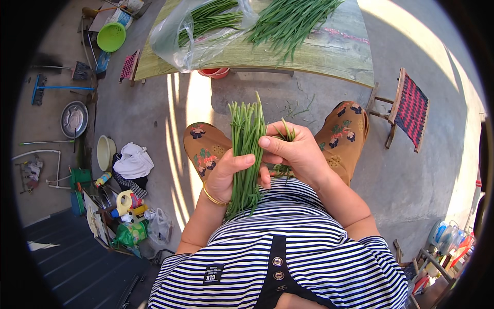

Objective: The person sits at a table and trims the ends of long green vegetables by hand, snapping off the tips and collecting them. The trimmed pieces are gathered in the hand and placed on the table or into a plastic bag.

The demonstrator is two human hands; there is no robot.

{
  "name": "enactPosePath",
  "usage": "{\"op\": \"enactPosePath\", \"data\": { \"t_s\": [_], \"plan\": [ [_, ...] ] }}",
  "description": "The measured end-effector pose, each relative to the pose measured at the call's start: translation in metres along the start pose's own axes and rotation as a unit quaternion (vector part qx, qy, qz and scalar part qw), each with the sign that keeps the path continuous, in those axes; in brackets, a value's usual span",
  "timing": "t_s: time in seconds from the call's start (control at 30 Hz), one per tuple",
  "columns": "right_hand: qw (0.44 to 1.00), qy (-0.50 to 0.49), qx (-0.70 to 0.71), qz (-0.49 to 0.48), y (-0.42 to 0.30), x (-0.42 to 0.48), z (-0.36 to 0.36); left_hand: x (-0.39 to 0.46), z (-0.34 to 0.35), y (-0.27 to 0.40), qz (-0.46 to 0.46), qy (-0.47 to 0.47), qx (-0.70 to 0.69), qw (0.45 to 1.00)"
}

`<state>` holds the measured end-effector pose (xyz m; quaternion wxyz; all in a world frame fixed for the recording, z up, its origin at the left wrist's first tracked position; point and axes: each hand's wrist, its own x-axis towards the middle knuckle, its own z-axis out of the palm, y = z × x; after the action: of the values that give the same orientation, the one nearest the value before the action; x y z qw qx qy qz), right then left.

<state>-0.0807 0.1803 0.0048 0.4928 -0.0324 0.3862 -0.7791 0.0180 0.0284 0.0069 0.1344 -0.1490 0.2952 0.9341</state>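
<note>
My left hand (231, 170), with a gold-coloured bangle at the wrist, is closed around a thick bundle of long green stalks (247, 135) that look like garlic chives. The cut stem ends point away from me and the leafy ends hang towards my lap. My right hand (295, 150) pinches a smaller bunch of stalks (285, 133) just to the right, its thumb touching the bundle's side. On the table (328, 65) before me lies a loose pile of chives (293, 23). To its left, more stalks (212, 19) lie in a clear plastic bag (170, 42).
A red bucket (214, 72) stands under the table's near edge. Scraps of green (297, 110) lie on the concrete floor. A woven folding stool (409, 110) is at the right. Basins (105, 152), bottles (129, 202) and brooms (40, 89) line the left side.
</note>
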Motion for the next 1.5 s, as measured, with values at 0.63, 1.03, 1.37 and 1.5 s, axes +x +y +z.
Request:
{"op": "enactPosePath", "data": {
  "t_s": [0.63,1.03,1.37,1.5],
  "plan": [
    [0.961,0.056,-0.132,-0.237,0.013,0.011,0.0,0.005,-0.001,0.001,0.038,0.098,-0.057,0.993],
    [0.979,0.124,-0.068,-0.149,-0.039,0.001,-0.031,-0.002,-0.005,0.011,0.016,0.053,-0.02,0.998],
    [0.976,0.105,-0.165,-0.098,-0.032,0.006,-0.001,-0.005,0.015,0.014,-0.028,0.052,0.081,0.995],
    [0.977,0.105,-0.149,-0.113,-0.026,0.009,-0.002,-0.004,0.019,0.012,-0.002,0.081,0.083,0.993]
  ]
}}
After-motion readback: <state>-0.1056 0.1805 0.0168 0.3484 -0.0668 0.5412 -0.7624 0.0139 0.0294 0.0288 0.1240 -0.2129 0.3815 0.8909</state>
